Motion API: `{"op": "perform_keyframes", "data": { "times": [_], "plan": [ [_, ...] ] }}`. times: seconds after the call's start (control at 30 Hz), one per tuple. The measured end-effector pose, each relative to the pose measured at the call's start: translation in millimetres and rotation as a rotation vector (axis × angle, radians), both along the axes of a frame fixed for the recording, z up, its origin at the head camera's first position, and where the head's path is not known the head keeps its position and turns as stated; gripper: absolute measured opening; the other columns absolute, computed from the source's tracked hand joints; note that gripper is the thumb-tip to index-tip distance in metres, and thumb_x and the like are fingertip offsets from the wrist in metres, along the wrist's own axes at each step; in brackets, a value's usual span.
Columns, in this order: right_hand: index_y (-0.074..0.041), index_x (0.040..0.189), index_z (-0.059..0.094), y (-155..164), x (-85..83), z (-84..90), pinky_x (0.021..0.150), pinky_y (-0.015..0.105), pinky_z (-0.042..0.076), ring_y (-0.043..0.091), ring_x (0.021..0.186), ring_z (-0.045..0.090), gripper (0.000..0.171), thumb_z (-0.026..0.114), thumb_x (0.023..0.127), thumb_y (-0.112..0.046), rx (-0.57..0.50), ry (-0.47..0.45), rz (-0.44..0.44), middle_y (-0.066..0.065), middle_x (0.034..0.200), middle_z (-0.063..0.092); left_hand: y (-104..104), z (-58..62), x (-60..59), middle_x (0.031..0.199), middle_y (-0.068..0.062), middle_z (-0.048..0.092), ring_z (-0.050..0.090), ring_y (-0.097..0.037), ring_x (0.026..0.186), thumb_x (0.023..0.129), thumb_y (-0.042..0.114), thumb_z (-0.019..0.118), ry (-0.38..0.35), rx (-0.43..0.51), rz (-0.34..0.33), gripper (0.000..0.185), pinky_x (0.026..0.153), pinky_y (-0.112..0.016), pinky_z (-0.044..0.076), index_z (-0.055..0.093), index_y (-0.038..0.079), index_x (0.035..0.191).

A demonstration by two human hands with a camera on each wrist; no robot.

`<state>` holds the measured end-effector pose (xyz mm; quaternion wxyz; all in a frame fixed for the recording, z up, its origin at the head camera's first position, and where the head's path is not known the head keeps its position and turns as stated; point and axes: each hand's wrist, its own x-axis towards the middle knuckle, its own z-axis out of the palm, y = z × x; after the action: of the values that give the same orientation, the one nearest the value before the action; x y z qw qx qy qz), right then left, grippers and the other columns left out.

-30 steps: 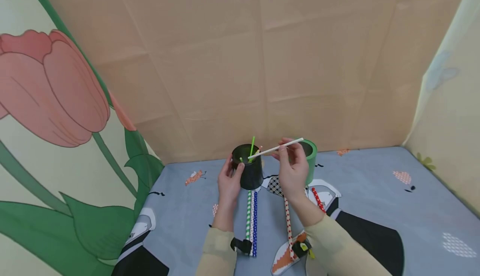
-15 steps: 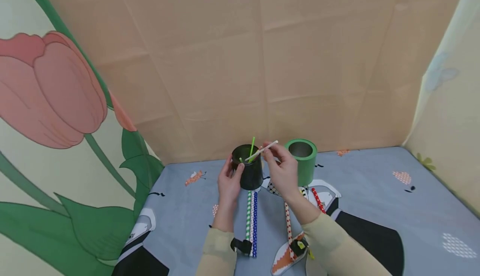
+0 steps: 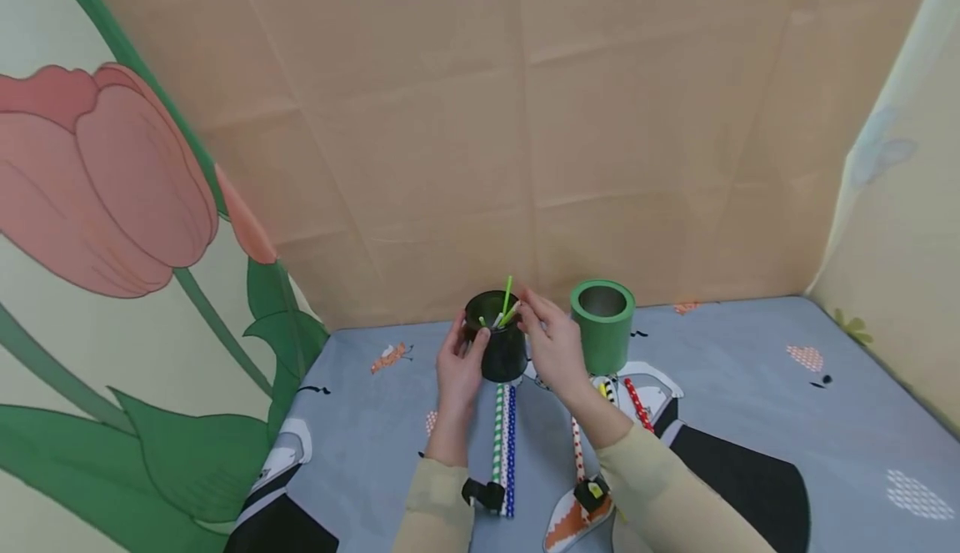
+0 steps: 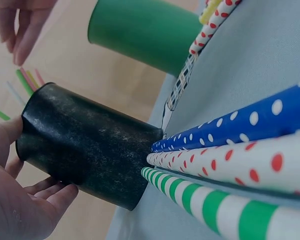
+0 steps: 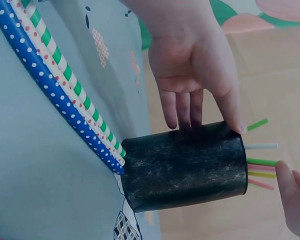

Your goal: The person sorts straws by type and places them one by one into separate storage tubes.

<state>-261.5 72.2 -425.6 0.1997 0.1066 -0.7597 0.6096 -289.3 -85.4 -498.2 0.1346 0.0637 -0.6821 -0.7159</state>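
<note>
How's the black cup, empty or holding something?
Holding something: green, pink, yellow and white sticks poke out of the black cup.

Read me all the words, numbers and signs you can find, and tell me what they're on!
There are none I can read.
Black cup and green cup: no writing on the sides we see.
Patterned sticks: just dots and stripes.
Blue cloth: printed pictures; any tiny lettering is too small to tell.
Yellow patch by the right sleeve: too small to read.
</note>
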Motion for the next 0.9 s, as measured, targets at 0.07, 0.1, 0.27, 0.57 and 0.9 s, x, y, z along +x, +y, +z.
{"op": "perform_keyframes", "data": {
  "times": [0.07, 0.1, 0.27, 0.57, 0.9],
  "plan": [
    [0.005, 0.151, 0.056, 1, -0.2, -2.2, 0.089, 0.033, 0.062, 0.037, 0.114, 0.074, 0.041, 0.056, 0.112, -0.010, -0.006, 0.015, -0.010, 0.023, 0.145, 0.064, 1, 1.3, 0.2, 0.155, -0.013, 0.058, 0.046, -0.035, 0.150, 0.100, 0.033, 0.080, -0.002, -0.004, 0.005, 0.064, 0.119, -0.052, 0.042, 0.055, 0.025, 0.159],
    [0.005, 0.150, 0.056, 2, -0.2, -2.9, 0.089, 0.034, 0.063, 0.037, 0.113, 0.074, 0.041, 0.056, 0.112, -0.010, -0.008, 0.025, -0.015, 0.023, 0.144, 0.064, 2, 1.6, 0.0, 0.155, -0.013, 0.058, 0.046, -0.035, 0.150, 0.100, 0.033, 0.079, -0.002, -0.004, 0.008, 0.064, 0.119, -0.052, 0.042, 0.055, 0.024, 0.159],
    [0.003, 0.150, 0.058, 7, -0.7, -4.6, 0.089, 0.036, 0.063, 0.035, 0.110, 0.075, 0.040, 0.057, 0.112, -0.011, -0.002, 0.034, -0.030, 0.020, 0.142, 0.066, 3, 0.6, -1.5, 0.155, -0.013, 0.058, 0.047, -0.036, 0.149, 0.100, 0.033, 0.079, -0.009, -0.019, 0.022, 0.064, 0.119, -0.054, 0.042, 0.055, 0.022, 0.159],
    [0.002, 0.151, 0.058, 28, 0.5, -2.2, 0.091, 0.036, 0.062, 0.035, 0.112, 0.074, 0.041, 0.055, 0.114, -0.015, 0.005, -0.029, -0.020, 0.016, 0.146, 0.065, 1, -0.9, -1.0, 0.152, -0.015, 0.060, 0.048, -0.036, 0.148, 0.101, 0.030, 0.078, 0.011, -0.017, 0.014, 0.062, 0.121, -0.053, 0.039, 0.056, 0.022, 0.158],
    [0.002, 0.148, 0.061, 71, -13.3, 5.6, 0.086, 0.024, 0.060, 0.039, 0.115, 0.070, 0.041, 0.049, 0.116, -0.021, 0.105, 0.042, -0.083, 0.019, 0.139, 0.068, 0, -2.0, -1.5, 0.152, -0.015, 0.060, 0.048, -0.036, 0.148, 0.101, 0.030, 0.079, 0.012, -0.012, 0.008, 0.062, 0.120, -0.052, 0.041, 0.056, 0.022, 0.158]
  ]
}}
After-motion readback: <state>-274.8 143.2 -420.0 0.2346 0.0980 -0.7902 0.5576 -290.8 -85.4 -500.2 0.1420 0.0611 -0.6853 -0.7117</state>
